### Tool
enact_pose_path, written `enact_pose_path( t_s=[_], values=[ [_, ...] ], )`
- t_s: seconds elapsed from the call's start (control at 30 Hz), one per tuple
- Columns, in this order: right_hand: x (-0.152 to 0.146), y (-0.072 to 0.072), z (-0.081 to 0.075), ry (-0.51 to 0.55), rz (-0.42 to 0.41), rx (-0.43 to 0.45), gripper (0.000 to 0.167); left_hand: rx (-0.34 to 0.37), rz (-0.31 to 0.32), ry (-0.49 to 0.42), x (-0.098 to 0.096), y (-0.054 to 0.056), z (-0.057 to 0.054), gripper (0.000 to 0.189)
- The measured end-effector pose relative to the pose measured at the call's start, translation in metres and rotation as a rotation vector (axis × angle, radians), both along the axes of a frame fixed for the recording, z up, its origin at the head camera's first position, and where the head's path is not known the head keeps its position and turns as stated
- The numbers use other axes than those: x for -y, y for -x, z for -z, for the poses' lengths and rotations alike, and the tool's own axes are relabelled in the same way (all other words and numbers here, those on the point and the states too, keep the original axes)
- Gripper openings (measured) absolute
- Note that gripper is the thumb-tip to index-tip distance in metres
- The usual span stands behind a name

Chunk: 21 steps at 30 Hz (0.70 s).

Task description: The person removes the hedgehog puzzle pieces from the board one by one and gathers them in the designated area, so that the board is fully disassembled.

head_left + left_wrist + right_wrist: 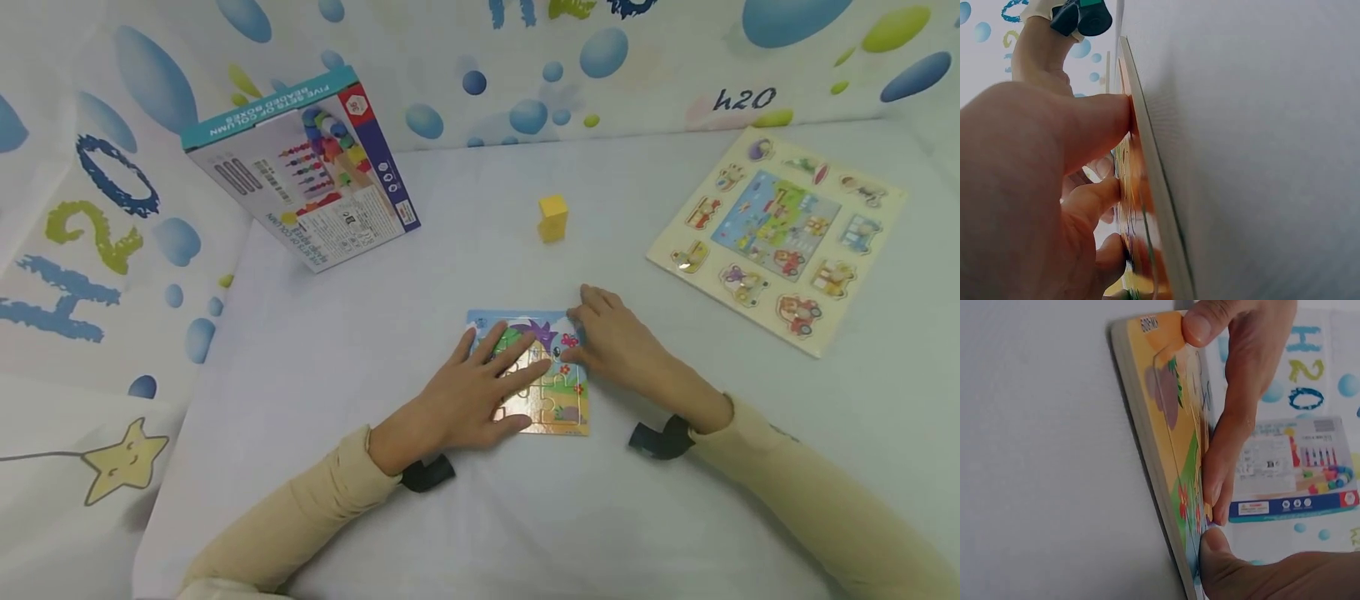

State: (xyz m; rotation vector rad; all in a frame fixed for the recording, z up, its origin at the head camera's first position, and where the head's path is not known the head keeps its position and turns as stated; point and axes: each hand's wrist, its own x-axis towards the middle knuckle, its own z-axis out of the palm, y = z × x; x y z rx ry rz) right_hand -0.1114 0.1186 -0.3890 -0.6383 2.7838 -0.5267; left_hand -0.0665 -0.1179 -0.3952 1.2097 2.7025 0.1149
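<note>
A jigsaw puzzle (562,398) with a colourful cartoon picture and interlocking pieces lies flat on the white tabletop. My left hand (483,392) spreads over its left and middle part, and its straight fingers touch the picture; the left wrist view shows the left thumb (1107,122) at the board's near edge. At the far right corner my right hand (618,337) grips the puzzle, its thumb on the face and its curved forefinger at the corner. Up close, the right thumb (1217,550) touches the picture side. Much of the picture is hidden under the left hand.
Beyond the puzzle stands a small yellow block (553,218). A cardboard box (307,171) printed with beads stands at the back left. To the right lies a cream peg puzzle board (750,287) with vehicle and animal shapes. A patterned cloth (525,83) hangs behind.
</note>
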Motion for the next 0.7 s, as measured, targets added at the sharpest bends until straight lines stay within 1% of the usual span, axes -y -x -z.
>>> enact_pose_path(
  t_s=[0.1,0.17,0.33,0.4,0.5,0.63,0.7],
  values=[
    [0.001,-0.001,-0.002,-0.019,-0.012,-0.022,0.046,-0.004,0.002,0.012,0.0,0.0,0.0,0.065],
    [0.001,0.0,-0.002,-0.022,-0.003,-0.014,0.042,-0.006,0.003,0.015,0.0,0.0,0.0,0.065],
    [-0.001,0.009,0.001,0.018,0.036,0.048,0.046,-0.001,-0.002,0.026,0.0,0.0,-0.003,0.066],
    [-0.003,0.012,0.002,0.049,0.037,0.063,0.046,0.0,-0.004,0.034,0.0,0.0,-0.003,0.066],
    [-0.006,0.014,0.003,0.079,0.014,0.051,0.046,-0.002,-0.002,0.038,0.0,0.0,-0.003,0.066],
    [-0.008,0.015,0.003,0.084,-0.011,0.029,0.047,-0.002,0.001,0.031,0.0,0.001,-0.001,0.066],
    [-0.008,0.015,0.002,0.085,-0.016,0.032,0.047,-0.004,0.002,0.028,-0.001,0.001,-0.001,0.065]
  ],
)
